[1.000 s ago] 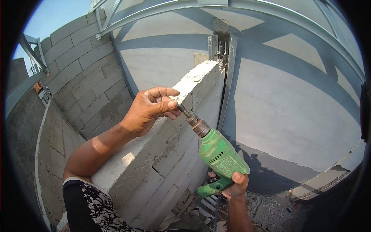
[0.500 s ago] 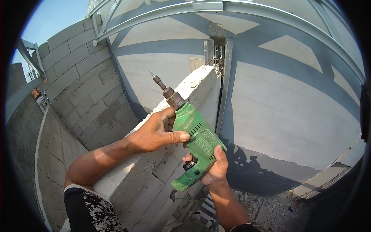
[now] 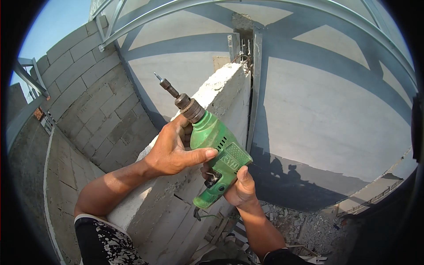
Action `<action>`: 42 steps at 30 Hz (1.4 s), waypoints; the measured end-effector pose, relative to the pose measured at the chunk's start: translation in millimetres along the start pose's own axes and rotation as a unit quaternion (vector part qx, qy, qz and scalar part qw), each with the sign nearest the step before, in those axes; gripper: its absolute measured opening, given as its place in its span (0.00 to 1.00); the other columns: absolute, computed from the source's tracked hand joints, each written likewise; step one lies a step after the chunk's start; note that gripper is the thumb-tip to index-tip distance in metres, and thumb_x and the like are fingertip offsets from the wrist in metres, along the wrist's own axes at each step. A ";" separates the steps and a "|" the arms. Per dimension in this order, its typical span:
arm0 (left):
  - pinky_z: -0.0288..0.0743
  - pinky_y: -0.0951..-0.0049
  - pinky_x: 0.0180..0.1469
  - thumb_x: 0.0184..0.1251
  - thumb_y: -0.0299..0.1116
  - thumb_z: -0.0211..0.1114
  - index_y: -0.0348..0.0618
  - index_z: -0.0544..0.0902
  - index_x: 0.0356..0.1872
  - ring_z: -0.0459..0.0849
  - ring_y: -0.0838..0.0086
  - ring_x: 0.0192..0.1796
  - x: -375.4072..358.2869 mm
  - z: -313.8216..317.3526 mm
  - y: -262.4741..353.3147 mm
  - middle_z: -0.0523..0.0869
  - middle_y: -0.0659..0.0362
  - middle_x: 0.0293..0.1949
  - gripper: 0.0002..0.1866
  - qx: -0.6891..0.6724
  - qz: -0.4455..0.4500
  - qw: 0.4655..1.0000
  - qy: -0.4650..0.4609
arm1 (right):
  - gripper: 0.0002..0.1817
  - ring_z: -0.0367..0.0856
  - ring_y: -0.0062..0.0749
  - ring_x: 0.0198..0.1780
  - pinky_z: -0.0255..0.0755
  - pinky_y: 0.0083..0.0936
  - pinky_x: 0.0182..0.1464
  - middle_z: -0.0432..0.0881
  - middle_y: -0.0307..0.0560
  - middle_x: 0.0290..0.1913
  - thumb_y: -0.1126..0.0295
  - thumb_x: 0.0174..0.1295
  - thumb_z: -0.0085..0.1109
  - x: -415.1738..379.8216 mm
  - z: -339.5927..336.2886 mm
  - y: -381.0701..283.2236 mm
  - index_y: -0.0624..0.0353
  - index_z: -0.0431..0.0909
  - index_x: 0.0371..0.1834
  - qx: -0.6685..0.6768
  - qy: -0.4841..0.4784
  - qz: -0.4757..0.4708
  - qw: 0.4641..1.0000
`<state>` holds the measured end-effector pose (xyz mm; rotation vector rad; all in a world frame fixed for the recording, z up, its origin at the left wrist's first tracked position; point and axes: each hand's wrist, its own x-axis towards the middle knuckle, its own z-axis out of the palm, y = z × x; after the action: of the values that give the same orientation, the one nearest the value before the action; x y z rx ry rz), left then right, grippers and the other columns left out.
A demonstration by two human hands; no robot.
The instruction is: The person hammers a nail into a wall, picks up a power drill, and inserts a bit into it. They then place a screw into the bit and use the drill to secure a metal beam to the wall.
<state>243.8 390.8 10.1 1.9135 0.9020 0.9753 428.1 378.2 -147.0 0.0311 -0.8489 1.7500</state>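
Note:
A green corded power drill (image 3: pixel 223 154) is held up above the wall top, its nose tilted to the upper left. In its dark chuck (image 3: pixel 190 108) sits a bit holder with a short bit (image 3: pixel 165 86). My left hand (image 3: pixel 174 148) is closed round the front of the drill body, thumb along its side and fingers partly hidden behind. My right hand (image 3: pixel 242 187) grips the drill's rear and handle, its thumb on the near side; most of its fingers are hidden. Below the handle hangs the black cord (image 3: pixel 197 213).
Under my left forearm runs a rough-topped block wall (image 3: pixel 132 198). Ahead stands a grey plastered wall (image 3: pixel 327 115) with a vertical gap showing rebar (image 3: pixel 248 51). A metal truss beam (image 3: pixel 145 24) crosses overhead. Rubble (image 3: pixel 304 229) lies below right, and a taller block wall (image 3: pixel 97 97) rises at left.
Both hands have shifted the drill slightly to the left, and it is turned a little. My right hand has moved left and down with it. The view has shifted slightly too.

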 end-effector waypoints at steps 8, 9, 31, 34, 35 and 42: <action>0.78 0.53 0.70 0.64 0.44 0.83 0.29 0.69 0.70 0.83 0.58 0.65 0.9 -0.6 1.6 0.81 0.44 0.59 0.43 0.042 0.021 0.999 0.028 | 0.46 0.86 0.34 0.55 0.84 0.36 0.60 0.80 0.50 0.62 0.52 0.67 0.78 -4.5 12.4 4.5 0.61 0.62 0.79 -0.096 0.090 -0.053 0.990; 0.78 0.52 0.69 0.64 0.45 0.83 0.29 0.68 0.70 0.83 0.58 0.65 2.0 -1.4 -0.2 0.81 0.44 0.59 0.44 0.047 0.023 0.998 0.036 | 0.46 0.86 0.32 0.55 0.84 0.35 0.60 0.80 0.49 0.62 0.57 0.66 0.80 -4.8 17.9 8.6 0.61 0.59 0.79 -0.142 0.120 -0.076 0.980; 0.75 0.54 0.73 0.81 0.72 0.50 0.34 0.81 0.72 0.81 0.54 0.72 36.2 -65.0 -54.4 0.85 0.41 0.66 0.46 0.183 -0.055 0.978 0.079 | 0.40 0.82 0.21 0.29 0.83 0.24 0.26 0.79 0.41 0.43 0.77 0.57 0.80 -29.3 -17.3 -39.3 0.61 0.65 0.70 -0.110 0.202 0.068 0.971; 0.73 0.53 0.75 0.85 0.62 0.53 0.34 0.82 0.69 0.79 0.54 0.73 33.4 -61.2 -49.9 0.81 0.39 0.71 0.37 0.157 -0.114 0.976 0.101 | 0.37 0.83 0.23 0.29 0.83 0.25 0.25 0.80 0.42 0.44 0.81 0.56 0.77 -42.8 -27.6 -47.9 0.60 0.67 0.68 -0.124 0.230 0.061 0.963; 0.74 0.53 0.75 0.84 0.58 0.55 0.34 0.83 0.64 0.80 0.54 0.71 33.0 -64.3 -59.0 0.81 0.39 0.70 0.33 0.077 -0.126 0.982 0.118 | 0.36 0.83 0.23 0.29 0.83 0.25 0.25 0.80 0.42 0.44 0.82 0.55 0.76 -49.4 -27.9 -51.2 0.60 0.68 0.67 -0.137 0.244 0.061 0.958; 0.75 0.66 0.63 0.60 0.35 0.70 0.36 0.82 0.36 0.84 0.66 0.59 36.8 -83.6 -64.0 0.86 0.40 0.59 0.12 0.102 -0.168 0.972 0.132 | 0.35 0.79 0.25 0.27 0.79 0.24 0.22 0.78 0.46 0.44 0.76 0.51 0.76 -79.2 -33.7 -76.2 0.66 0.70 0.62 -0.241 0.281 0.025 0.929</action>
<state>173.4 476.5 -1.7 1.7380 1.4785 0.9713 534.6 339.3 -165.9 -0.7882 -0.8211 1.4344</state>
